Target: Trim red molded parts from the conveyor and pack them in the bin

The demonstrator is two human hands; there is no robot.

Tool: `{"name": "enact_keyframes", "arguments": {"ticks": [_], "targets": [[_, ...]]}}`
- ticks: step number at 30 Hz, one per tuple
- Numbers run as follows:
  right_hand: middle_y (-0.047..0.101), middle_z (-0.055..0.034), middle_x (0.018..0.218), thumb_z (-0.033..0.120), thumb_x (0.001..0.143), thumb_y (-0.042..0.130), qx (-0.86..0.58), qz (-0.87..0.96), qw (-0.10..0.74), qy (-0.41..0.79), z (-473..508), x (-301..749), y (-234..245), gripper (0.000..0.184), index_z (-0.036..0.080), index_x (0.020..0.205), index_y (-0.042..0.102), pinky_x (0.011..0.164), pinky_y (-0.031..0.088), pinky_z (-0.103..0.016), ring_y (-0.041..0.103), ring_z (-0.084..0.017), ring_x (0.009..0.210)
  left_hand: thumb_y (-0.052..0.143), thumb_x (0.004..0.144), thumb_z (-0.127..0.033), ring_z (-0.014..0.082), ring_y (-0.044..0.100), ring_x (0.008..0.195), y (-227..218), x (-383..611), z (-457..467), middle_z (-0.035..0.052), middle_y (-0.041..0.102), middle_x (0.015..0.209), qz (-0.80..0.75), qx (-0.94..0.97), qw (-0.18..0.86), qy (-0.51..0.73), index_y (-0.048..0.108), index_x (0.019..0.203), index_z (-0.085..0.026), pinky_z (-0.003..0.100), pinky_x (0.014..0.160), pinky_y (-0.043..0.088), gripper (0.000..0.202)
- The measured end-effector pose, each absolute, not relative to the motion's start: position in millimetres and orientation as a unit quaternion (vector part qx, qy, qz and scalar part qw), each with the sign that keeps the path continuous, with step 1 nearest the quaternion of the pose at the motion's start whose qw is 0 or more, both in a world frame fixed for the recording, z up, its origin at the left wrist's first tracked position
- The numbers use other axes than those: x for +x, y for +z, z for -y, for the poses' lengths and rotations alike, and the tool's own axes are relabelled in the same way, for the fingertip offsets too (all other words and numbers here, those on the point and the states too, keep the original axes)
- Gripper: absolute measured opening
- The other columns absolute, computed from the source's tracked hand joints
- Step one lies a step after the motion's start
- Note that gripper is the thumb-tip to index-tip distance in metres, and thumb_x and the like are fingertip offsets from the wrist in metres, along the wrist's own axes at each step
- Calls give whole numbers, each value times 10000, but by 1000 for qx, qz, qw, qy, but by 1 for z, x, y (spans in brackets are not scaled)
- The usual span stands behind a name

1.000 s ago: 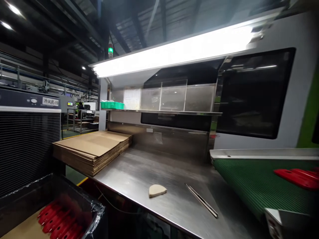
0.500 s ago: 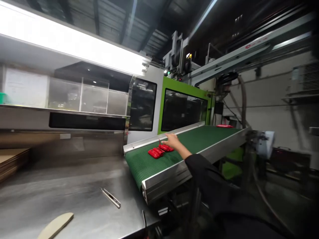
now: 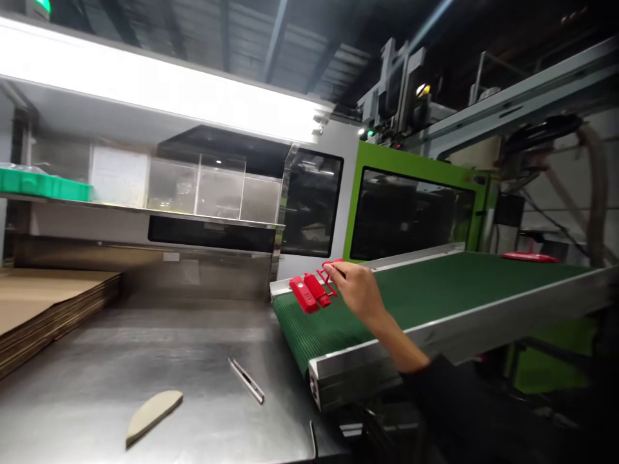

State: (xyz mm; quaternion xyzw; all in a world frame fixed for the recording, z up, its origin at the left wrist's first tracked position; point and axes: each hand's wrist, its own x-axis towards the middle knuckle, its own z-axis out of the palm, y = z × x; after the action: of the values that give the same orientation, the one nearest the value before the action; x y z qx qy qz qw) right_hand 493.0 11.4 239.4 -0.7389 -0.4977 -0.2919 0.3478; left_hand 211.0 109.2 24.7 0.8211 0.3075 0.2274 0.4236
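Note:
My right hand [image 3: 356, 289] reaches in from the right and pinches a set of red plastic moulded parts [image 3: 304, 295] joined by a thin runner. The parts hang from my fingers, tilted, above the lower end of a green conveyor belt [image 3: 416, 283]. Farther up the belt, near its far end, lies another red part [image 3: 530, 257]. My left hand is out of the picture. On the metal table [image 3: 193, 348] below are a slim cutter-like tool [image 3: 245, 380] and a beige half-round piece [image 3: 153, 415].
Flat cardboard sheets [image 3: 53, 296] are stacked at the table's left. Above them a shelf [image 3: 217, 223] carries a green tray [image 3: 46, 183]. The conveyor's metal side rail [image 3: 358, 364] borders the table. Behind stands a green and grey machine [image 3: 352, 200] with dark windows.
My right hand has closed on the red parts and lifted them off the belt. The view has swung left, bringing more of the cardboard and the green tray into sight.

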Motion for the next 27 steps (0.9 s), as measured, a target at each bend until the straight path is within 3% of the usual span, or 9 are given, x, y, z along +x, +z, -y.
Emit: {"name": "enact_keyframes", "arguments": {"ticks": [4,7,11,14,16,20,23,25,27], "targets": [[597,7,695,466,973,453,-657,562,444,-235,3,376,180,379,222,726,604,650,412,-288,532,-135,639,551,918,-473,274,609,1060,44,181,-100,96,587,1282,-227,696,594,334,558,1274,-220,458,850,549,436],[618,-10,701,421,979,448,-628,589,488,-139,-6,305,135,351,240,741,632,655,414,-302,551,-156,653,365,958,-580,252,641,1027,48,165,-99,133,586,1285,-189,580,684,400,438,1371,-198,447,814,565,568],[692,-33,911,393,921,570,-579,629,519,9,-17,272,95,205,251,965,710,823,476,-322,625,-186,855,511,934,-467,239,693,851,40,134,-122,126,696,1045,-189,492,735,426,523,1253,-147,395,679,592,452],[629,-87,1200,435,851,666,-575,581,568,95,-26,287,76,472,242,1274,583,904,494,-367,618,-204,1002,565,921,-399,198,691,749,33,107,-141,81,707,925,-181,474,756,413,579,1180,-138,366,640,584,367],[576,-146,1292,489,845,658,-569,554,583,171,-34,298,66,617,195,1361,488,895,522,-407,618,-227,1067,568,924,-386,175,682,733,32,94,-150,58,702,894,-165,472,766,404,609,1139,-137,347,652,578,331],[707,-117,1044,549,873,597,-497,595,521,356,-48,297,53,539,134,1218,591,783,587,-414,702,-211,890,575,925,-366,162,671,710,37,87,-155,46,697,884,-142,470,781,387,624,1111,-139,335,640,574,298],[728,-83,991,502,881,613,-467,609,512,386,-51,288,54,469,144,1185,605,782,590,-418,710,-198,858,583,923,-341,163,677,741,40,84,-155,43,697,887,-142,461,787,384,622,1109,-140,324,648,575,276],[729,-91,1043,443,841,686,-466,614,526,359,-49,286,59,433,161,1165,630,843,566,-441,700,-217,932,579,924,-359,160,680,731,42,79,-155,42,699,876,-151,454,797,369,625,1090,-139,315,632,577,280],[711,-84,1150,362,786,757,-465,627,540,316,-47,287,67,367,202,1110,686,1027,449,-476,624,-239,1135,574,921,-395,157,676,661,42,72,-155,42,701,839,-166,455,813,322,628,1072,-136,306,564,572,305]]}}
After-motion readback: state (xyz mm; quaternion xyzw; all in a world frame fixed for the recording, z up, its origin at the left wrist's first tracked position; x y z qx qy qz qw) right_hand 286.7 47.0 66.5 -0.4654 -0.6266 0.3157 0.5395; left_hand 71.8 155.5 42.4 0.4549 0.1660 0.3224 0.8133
